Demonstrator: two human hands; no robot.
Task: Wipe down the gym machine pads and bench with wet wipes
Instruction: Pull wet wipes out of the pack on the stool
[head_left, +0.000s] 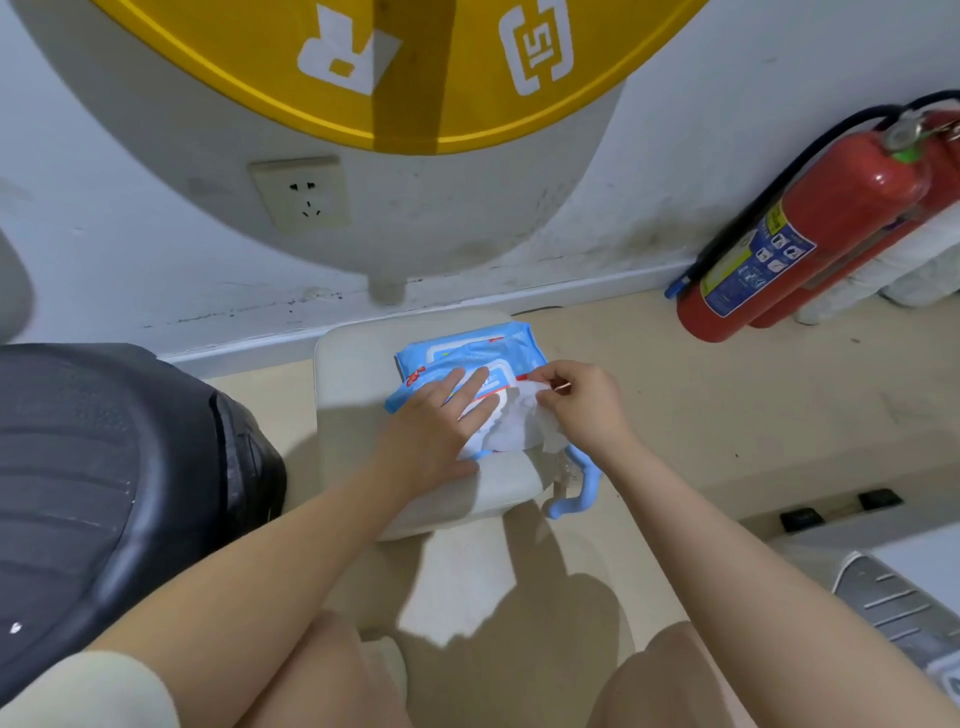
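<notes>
The blue wet wipes pack (470, 364) lies on a pale cushioned stool (353, 410), across its far right corner, with a blue strap (582, 483) hanging off the stool's right edge. The left hand (436, 431) lies flat on the pack with straight fingers, pressing it down, while the right hand (582, 402) pinches a white wipe (519, 426) that sits half out of the opening (its lower part bunched toward the stool's near edge). To do this step well, keep the left palm firm so the pack does not lift, and draw the wipe steadily to the right and upward so that only one sheet comes away. A black gym machine pad (104, 483) waits at the left.
</notes>
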